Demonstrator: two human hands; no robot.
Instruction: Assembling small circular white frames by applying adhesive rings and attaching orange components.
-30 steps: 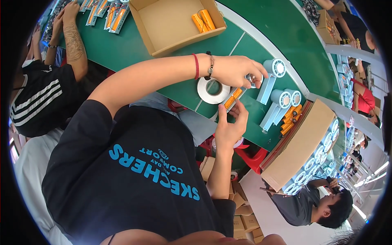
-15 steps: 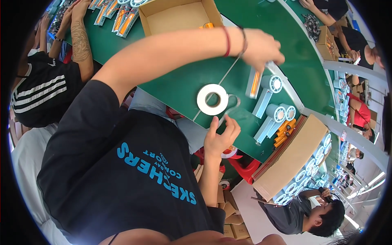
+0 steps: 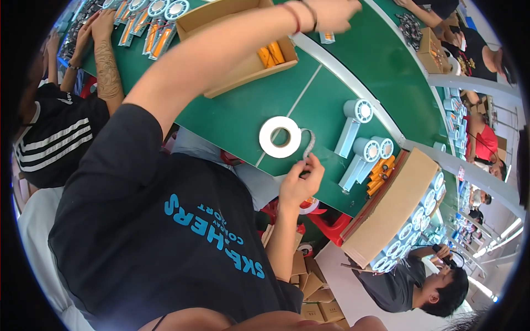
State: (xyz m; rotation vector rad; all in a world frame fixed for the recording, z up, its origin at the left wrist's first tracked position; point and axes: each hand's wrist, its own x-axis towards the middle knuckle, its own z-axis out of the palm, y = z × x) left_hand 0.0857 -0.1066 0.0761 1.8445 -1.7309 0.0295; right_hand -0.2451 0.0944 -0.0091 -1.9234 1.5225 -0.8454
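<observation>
My left arm reaches across to the far edge of the bench. The left hand (image 3: 331, 15) is closed over a light-blue fan casing (image 3: 327, 38); only its lower end shows, and the rest is hidden beneath the fingers. Close to my body, the right hand (image 3: 301, 179) pinches the loose end of a pale tape strip (image 3: 309, 144). That strip curls from a white tape roll (image 3: 266, 136) lying flat on the green table (image 3: 221, 118). To the right of the roll lie a light-blue fan casing with a round head (image 3: 348, 135) and more such casings (image 3: 353, 174).
A cardboard box (image 3: 243, 83) with orange battery cells (image 3: 270, 54) stands under my left forearm. More orange cells (image 3: 380, 176) lie by a carton of fan parts (image 3: 386, 207) at right. Wired casings (image 3: 160, 36) lie upper left, near a co-worker's tattooed arm (image 3: 107, 66). A metal rail (image 3: 353, 80) edges the bench.
My left hand has moved up and away with the casing, toward the far edge. My right fingers have closed on the tape end. More of the box and its orange cells shows.
</observation>
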